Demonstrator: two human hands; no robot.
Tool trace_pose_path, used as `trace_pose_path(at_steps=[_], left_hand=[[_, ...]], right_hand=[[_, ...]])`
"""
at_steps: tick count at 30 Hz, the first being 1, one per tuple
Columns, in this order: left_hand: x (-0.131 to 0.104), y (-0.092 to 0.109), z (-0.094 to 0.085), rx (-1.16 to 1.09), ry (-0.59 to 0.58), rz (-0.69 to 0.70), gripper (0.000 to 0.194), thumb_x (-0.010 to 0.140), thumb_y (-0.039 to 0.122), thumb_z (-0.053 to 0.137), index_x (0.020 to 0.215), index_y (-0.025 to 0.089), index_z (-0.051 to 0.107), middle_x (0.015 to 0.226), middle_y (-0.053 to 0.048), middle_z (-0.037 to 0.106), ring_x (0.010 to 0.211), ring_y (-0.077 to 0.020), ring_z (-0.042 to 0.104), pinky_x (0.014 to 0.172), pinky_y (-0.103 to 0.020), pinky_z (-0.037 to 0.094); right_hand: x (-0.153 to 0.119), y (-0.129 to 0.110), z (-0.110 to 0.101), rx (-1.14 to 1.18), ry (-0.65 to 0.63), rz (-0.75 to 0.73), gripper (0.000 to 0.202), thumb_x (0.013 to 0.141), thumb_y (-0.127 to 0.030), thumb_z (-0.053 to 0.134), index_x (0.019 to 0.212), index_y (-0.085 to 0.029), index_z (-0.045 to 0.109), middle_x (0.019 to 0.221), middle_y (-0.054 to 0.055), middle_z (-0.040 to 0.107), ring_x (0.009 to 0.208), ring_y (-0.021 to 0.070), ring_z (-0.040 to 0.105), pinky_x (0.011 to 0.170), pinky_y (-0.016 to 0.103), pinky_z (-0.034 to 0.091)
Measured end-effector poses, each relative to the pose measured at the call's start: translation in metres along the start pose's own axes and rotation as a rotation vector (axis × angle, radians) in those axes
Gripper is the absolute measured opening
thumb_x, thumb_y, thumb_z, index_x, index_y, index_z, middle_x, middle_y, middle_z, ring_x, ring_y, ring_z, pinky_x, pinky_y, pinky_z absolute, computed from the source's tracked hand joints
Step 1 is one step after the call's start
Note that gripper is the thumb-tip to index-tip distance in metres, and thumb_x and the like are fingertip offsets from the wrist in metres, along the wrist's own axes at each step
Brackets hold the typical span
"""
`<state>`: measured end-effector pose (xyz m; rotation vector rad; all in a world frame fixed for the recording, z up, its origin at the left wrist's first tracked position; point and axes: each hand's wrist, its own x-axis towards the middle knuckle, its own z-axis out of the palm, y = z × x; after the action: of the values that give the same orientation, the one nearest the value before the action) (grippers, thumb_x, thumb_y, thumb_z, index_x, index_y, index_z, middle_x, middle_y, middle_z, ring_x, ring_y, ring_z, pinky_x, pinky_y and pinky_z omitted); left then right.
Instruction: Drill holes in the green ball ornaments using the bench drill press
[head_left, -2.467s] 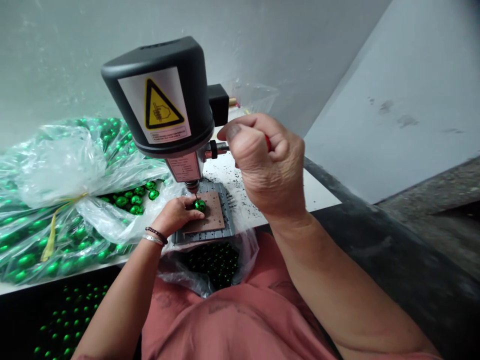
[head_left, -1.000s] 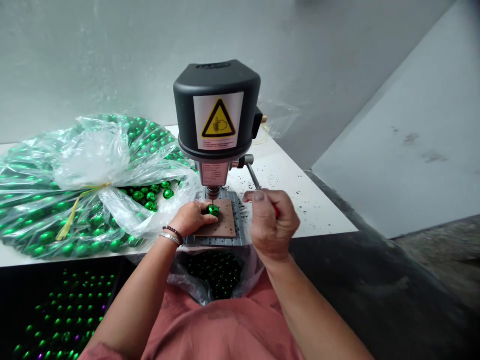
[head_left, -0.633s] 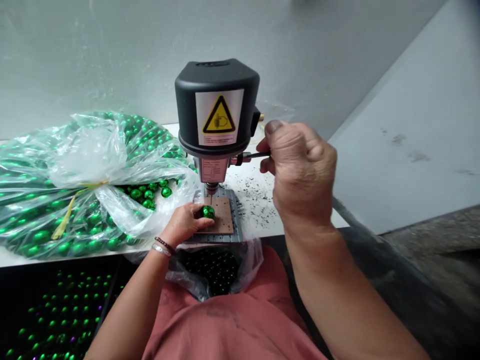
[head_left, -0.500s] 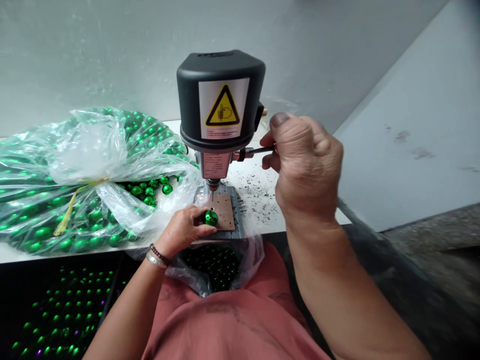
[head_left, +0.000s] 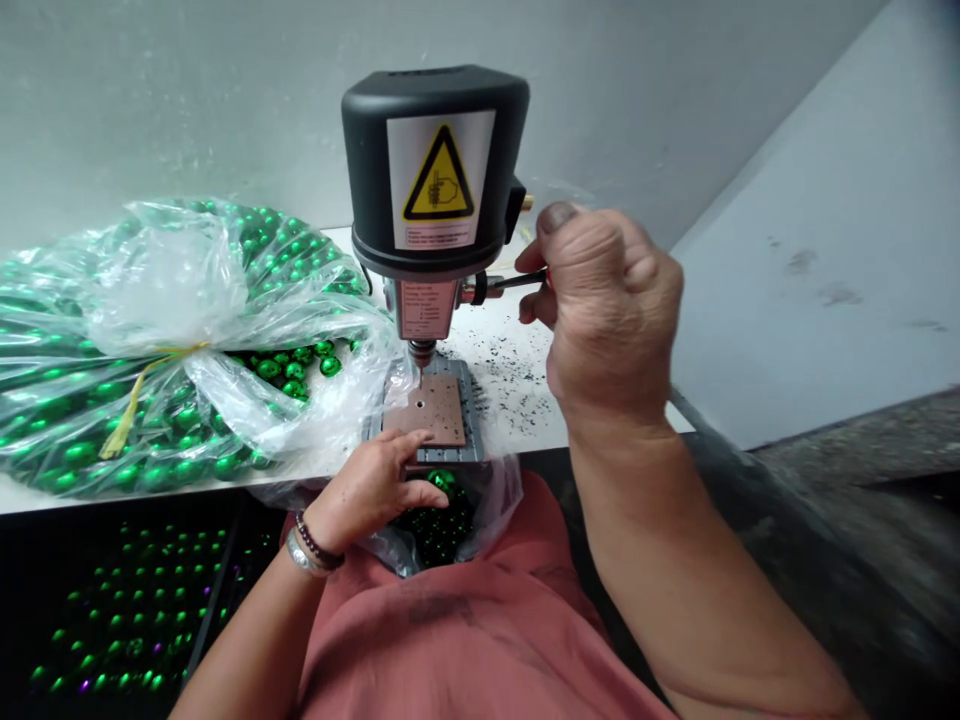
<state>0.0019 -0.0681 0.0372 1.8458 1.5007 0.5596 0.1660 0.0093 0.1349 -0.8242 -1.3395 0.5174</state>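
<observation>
A black-topped drill press point(head_left: 435, 180) stands on the white table, its thin bit pointing down at a brown board point(head_left: 442, 415) with a small hole. My right hand point(head_left: 611, 300) is wrapped round the end of the press's lever point(head_left: 521, 280). At the front edge of the board is my left hand point(head_left: 382, 480), empty, thumb and fingers apart. Just beyond its thumb, a shiny green ball point(head_left: 442, 482) is over the mouth of a clear plastic bag point(head_left: 499, 505) at my lap, with many more green balls inside.
A large clear bag point(head_left: 172, 270) of green balls, tied with yellow string point(head_left: 139, 400), lies open on the table's left side. Dark shavings point(head_left: 510, 385) are scattered right of the press. At lower left, a black container point(head_left: 135, 610) holds rows of green balls.
My left hand has let go of the green ball and moved toward me, off the board's middle. The ball has dropped toward the lap bag. My right hand stays on the lever.
</observation>
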Motion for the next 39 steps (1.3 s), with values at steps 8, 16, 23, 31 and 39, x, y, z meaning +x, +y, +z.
trace_pose_path(at_steps=[8,16,23,31,39], left_hand=[[0.004,-0.002,0.006,-1.382,0.157,-0.601,0.047,0.08,0.06,0.041,0.078,0.016,0.057,0.065,0.0,0.05,0.056,-0.0093,0.049,0.052,-0.024,0.043],[-0.005,0.016,0.009,-1.432,0.23,-0.462,0.014,0.065,0.015,0.063,0.078,0.017,0.058,0.075,0.0,0.06,0.079,-0.0125,0.06,0.088,-0.035,0.048],[0.021,-0.01,0.003,-0.597,0.277,-0.239,0.049,0.07,0.034,0.062,0.115,0.016,0.053,0.101,-0.006,0.065,0.095,-0.0189,0.059,0.09,-0.036,0.043],[0.051,-0.034,-0.002,-0.092,0.242,-0.163,0.044,0.079,0.038,0.05,0.117,0.017,0.057,0.115,-0.005,0.063,0.107,-0.0215,0.055,0.096,-0.034,0.039],[0.061,-0.035,-0.001,0.057,0.187,-0.098,0.041,0.08,0.035,0.049,0.117,0.02,0.059,0.108,-0.004,0.067,0.102,-0.0221,0.058,0.089,-0.033,0.042]], right_hand=[[-0.001,-0.001,0.0,0.004,0.007,0.004,0.034,0.08,-0.044,0.049,0.06,-0.016,0.044,0.056,-0.004,0.039,0.047,0.0025,0.037,0.043,0.018,0.033],[-0.003,-0.005,-0.001,0.008,0.0,0.026,0.032,0.08,-0.042,0.05,0.06,-0.016,0.047,0.055,-0.004,0.039,0.049,0.0036,0.04,0.045,0.018,0.035],[-0.003,-0.007,-0.005,-0.009,-0.035,0.061,0.032,0.08,-0.044,0.049,0.063,-0.017,0.048,0.054,-0.004,0.046,0.049,0.0033,0.041,0.045,0.018,0.036],[-0.003,-0.007,-0.008,-0.125,-0.053,-0.023,0.036,0.083,-0.046,0.043,0.062,-0.017,0.045,0.054,-0.006,0.039,0.05,0.0023,0.04,0.047,0.015,0.036],[-0.003,-0.009,-0.009,-0.088,-0.049,0.009,0.034,0.082,-0.042,0.047,0.059,-0.016,0.046,0.05,-0.006,0.033,0.049,0.0012,0.035,0.046,0.014,0.031]])
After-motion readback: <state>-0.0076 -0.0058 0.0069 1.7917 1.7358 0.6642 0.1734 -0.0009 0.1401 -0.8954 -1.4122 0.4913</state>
